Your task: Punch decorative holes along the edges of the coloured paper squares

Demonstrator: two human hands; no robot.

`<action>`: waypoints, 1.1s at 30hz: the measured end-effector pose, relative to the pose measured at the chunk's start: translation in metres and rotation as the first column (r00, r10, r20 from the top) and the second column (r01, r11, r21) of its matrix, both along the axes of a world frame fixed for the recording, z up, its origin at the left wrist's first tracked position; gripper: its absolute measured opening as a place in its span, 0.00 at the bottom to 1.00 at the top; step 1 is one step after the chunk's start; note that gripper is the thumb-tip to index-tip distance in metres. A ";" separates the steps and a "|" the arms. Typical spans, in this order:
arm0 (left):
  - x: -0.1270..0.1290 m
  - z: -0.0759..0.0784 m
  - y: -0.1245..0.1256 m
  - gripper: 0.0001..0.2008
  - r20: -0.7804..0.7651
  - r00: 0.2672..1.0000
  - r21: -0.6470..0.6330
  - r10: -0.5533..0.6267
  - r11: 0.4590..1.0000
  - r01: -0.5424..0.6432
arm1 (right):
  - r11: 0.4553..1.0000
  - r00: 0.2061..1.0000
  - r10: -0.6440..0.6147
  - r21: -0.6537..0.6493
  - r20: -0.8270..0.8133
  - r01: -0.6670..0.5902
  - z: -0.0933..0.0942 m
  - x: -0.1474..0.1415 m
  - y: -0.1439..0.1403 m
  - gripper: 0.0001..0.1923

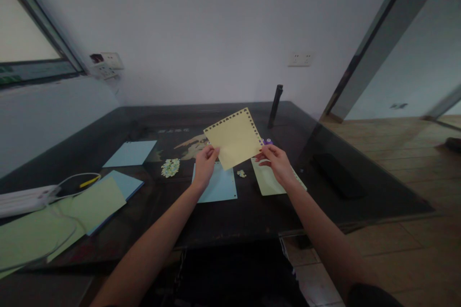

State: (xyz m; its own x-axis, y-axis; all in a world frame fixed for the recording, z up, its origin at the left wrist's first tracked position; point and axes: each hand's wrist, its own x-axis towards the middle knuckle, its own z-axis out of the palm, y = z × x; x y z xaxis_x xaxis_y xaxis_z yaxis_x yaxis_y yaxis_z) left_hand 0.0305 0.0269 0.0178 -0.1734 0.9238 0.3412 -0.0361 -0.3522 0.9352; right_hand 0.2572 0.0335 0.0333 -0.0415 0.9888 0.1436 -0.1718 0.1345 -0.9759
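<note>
A yellow sheet of paper (234, 139) with small shapes punched along two of its edges is held up, tilted, above the table. My left hand (206, 163) pinches its lower left edge, and my right hand (274, 160) pinches its right corner. Under it lies a blue sheet (218, 187) with a few punched holes. Another pale yellow sheet (268, 180) rests below my right hand. A purple object (266, 141) with eye-like spots shows partly behind that hand. Between the two lower sheets sits a small heap of paper bits (241, 173).
A larger pile of paper cutouts (170, 168) and a blue sheet (130, 153) lie to the left. Green sheets (97, 206), a white power strip (29, 200) and its cable are at far left. A black upright stick (275, 106) and a dark flat object (337, 176) are on the right.
</note>
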 end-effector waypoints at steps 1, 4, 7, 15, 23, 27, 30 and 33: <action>0.000 0.000 0.000 0.12 0.001 1.000 -0.002 -0.002 1.000 0.002 | 1.000 1.000 -0.025 -0.006 -0.009 0.024 0.000 0.000 0.001 0.21; 0.000 0.001 -0.001 0.12 -0.004 1.000 -0.009 -0.007 1.000 0.007 | 0.994 0.994 -0.108 -0.014 -0.027 0.108 0.000 0.002 0.004 0.24; 0.002 0.003 -0.002 0.12 -0.046 0.998 -0.037 -0.038 0.999 0.036 | 0.987 0.987 -0.160 0.019 0.020 0.159 -0.002 0.004 0.008 0.24; 0.004 0.001 -0.004 0.11 -0.225 0.971 -0.105 -0.081 0.993 0.059 | 0.989 0.983 -0.135 0.080 0.122 0.126 -0.010 0.006 0.011 0.18; 0.007 0.001 -0.006 0.13 -0.332 0.940 -0.066 -0.078 0.996 0.059 | 0.979 0.971 -0.156 0.158 0.181 0.128 -0.006 0.014 0.014 0.15; 0.016 0.007 -0.010 0.12 -0.363 0.925 -0.063 -0.112 0.993 0.095 | 0.973 0.957 -0.199 0.164 0.214 0.165 0.008 0.027 0.010 0.15; 0.028 0.018 -0.009 0.10 -0.382 0.919 -0.013 -0.101 0.995 0.104 | 0.969 0.944 -0.217 0.176 0.247 0.176 0.019 0.041 0.008 0.14; 0.046 0.027 -0.003 0.08 -0.417 0.901 0.010 -0.115 0.991 0.131 | 0.958 0.933 -0.256 0.192 0.254 0.211 0.026 0.060 0.008 0.16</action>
State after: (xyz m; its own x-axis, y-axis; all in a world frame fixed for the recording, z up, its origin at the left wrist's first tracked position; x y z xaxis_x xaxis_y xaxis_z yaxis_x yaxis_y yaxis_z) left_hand 0.0762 0.0235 0.0447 0.1054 0.9142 0.3914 0.3073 -0.4042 0.8615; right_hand 0.3168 0.0418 0.0589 0.1280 0.9404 0.3152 0.1538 0.2951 -0.9430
